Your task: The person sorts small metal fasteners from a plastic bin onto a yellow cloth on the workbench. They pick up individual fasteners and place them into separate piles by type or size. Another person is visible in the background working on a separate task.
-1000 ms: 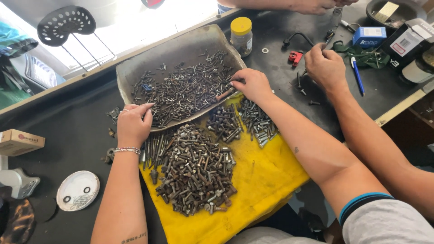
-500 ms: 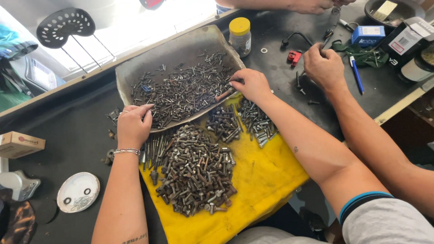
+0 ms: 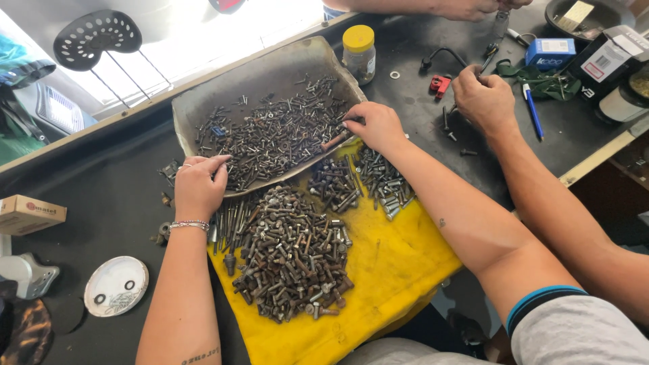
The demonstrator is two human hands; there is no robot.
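Note:
A dented grey metal tray (image 3: 270, 71) holds a spread of dark screws and bolts (image 3: 277, 132). My left hand (image 3: 196, 186), with a bracelet at the wrist, lies on the tray's near-left rim, its fingers curled over the edge and touching the screws. My right hand (image 3: 378, 125) reaches in from the right, fingertips down among the screws at the tray's right side, beside a rusty bolt (image 3: 334, 142). Below the tray, a yellow cloth (image 3: 399, 270) carries a large heap of bolts (image 3: 291, 253) and two smaller sorted piles (image 3: 378, 179).
Another person's hand (image 3: 483, 98) works over loose parts right of the tray. A yellow-lidded jar (image 3: 359, 51), red clip (image 3: 439, 84), blue pen (image 3: 533, 111) and blue box (image 3: 549, 53) lie at the back. A white lid (image 3: 116, 286) and cardboard box (image 3: 27, 213) sit left.
Almost nothing has moved. My right hand's fingers have shifted slightly among the screws; my left hand stays on the tray's rim.

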